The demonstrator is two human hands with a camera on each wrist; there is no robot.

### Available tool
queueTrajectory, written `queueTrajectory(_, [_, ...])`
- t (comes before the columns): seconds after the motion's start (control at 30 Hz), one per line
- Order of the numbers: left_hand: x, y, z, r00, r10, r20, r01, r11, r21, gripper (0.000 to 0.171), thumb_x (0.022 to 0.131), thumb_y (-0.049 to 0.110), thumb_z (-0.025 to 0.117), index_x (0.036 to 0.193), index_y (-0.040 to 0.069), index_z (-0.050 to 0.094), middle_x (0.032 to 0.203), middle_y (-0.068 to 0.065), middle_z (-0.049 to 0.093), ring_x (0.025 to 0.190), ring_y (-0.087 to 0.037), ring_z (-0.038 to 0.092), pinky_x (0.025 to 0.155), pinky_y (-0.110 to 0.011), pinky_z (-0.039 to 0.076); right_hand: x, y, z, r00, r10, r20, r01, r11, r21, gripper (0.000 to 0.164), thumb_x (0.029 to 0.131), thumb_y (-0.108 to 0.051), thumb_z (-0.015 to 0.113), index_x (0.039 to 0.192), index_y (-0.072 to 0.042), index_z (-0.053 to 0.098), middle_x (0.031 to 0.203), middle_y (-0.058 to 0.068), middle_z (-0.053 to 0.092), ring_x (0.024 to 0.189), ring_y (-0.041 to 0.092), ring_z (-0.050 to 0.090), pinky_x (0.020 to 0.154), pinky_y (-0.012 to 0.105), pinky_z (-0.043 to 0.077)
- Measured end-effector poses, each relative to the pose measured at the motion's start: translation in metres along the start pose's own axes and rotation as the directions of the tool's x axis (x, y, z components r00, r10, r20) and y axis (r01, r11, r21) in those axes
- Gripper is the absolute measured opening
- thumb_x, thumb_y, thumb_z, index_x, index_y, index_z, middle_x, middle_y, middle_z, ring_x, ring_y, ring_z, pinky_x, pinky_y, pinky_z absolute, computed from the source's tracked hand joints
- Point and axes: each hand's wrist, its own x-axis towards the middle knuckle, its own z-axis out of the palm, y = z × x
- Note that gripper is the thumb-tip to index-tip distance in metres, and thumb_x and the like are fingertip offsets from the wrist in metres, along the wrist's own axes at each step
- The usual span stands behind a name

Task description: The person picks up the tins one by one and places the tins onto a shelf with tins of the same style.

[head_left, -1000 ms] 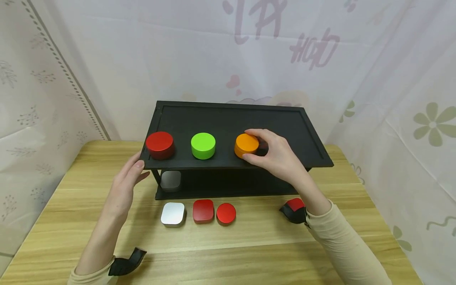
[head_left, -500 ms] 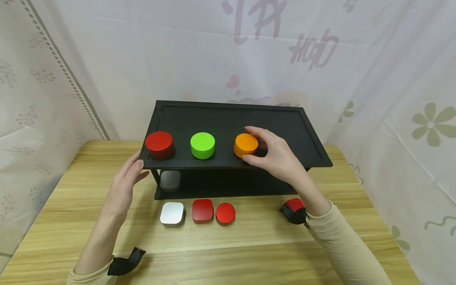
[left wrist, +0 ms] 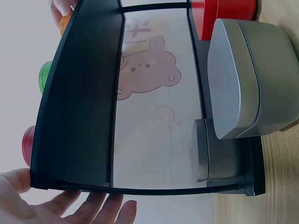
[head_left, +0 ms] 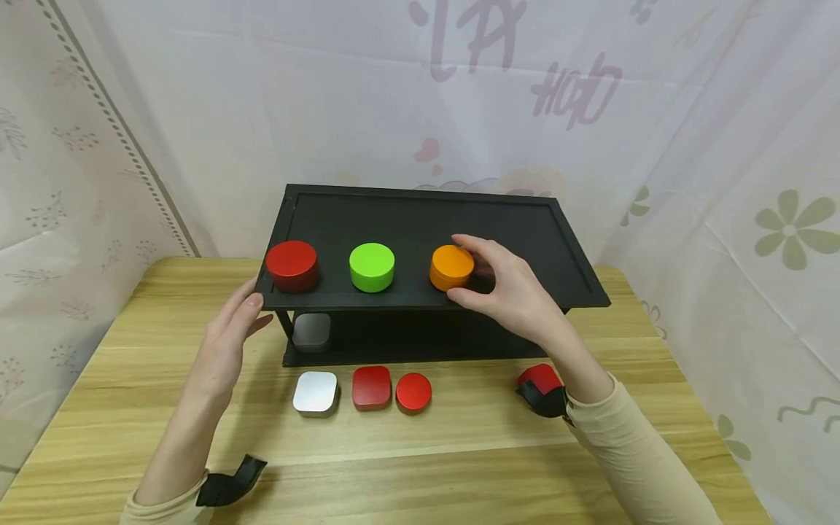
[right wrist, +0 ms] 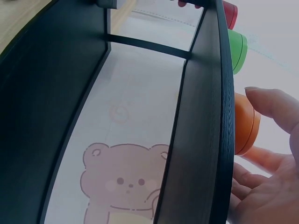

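Observation:
A black two-tier shelf (head_left: 420, 219) bears three round lidded tins near its front edge: red (head_left: 292, 267), green (head_left: 372, 267) and orange (head_left: 451, 267). My right hand (head_left: 512, 288) surrounds the orange tin, thumb in front and index finger behind, with slim gaps between both fingertips and the tin. At the front left corner, my left hand (head_left: 226, 339) holds the shelf's edge; in the left wrist view its thumb is at the top board's corner and its fingers (left wrist: 91, 207) lie along the side. On the lower tier sits a grey square tin (head_left: 311, 333).
In front of the shelf, on the wooden table (head_left: 394, 474), stand a silver square tin (head_left: 316, 394), a red square tin (head_left: 371, 387) and a small red round tin (head_left: 413, 392). A red object (head_left: 541, 378) lies partly behind the right wrist's black strap. Printed curtains (head_left: 367, 95) enclose the back and sides.
The right hand's thumb and index finger have spread slightly away from the orange tin, which stays in place. The left hand keeps its hold on the shelf corner.

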Motion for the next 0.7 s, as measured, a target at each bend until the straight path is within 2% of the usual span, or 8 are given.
queueTrajectory(0.47, [0.000, 0.001, 0.000, 1.000, -0.014, -0.002, 0.014, 0.999, 0.032, 0.052, 0.111, 0.039, 0.040, 0.156, 0.015, 0.044, 0.145, 0.013, 0.053, 0.129, 0.000, 0.047, 0.098, -0.008, 0.045, -0.020, 0.002, 0.000, 0.998, -0.030, -0.049, 0.031, 0.999, 0.028, 0.077, 0.086, -0.017, 0.084, 0.153, -0.022, 0.047, 0.150, 0.002, 0.054, 0.129, 0.022, 0.061, 0.113, 0.041, 0.053])
queueTrajectory(0.7, [-0.001, 0.001, 0.000, 1.000, -0.020, -0.005, 0.020, 0.999, 0.048, 0.052, 0.111, 0.040, 0.040, 0.157, 0.015, 0.043, 0.146, 0.012, 0.052, 0.128, 0.000, 0.048, 0.098, -0.007, 0.045, -0.029, 0.003, 0.001, 0.997, -0.041, -0.069, 0.043, 0.998, 0.036, 0.077, 0.086, -0.015, 0.085, 0.153, -0.019, 0.047, 0.151, 0.002, 0.053, 0.131, 0.023, 0.060, 0.114, 0.042, 0.052])
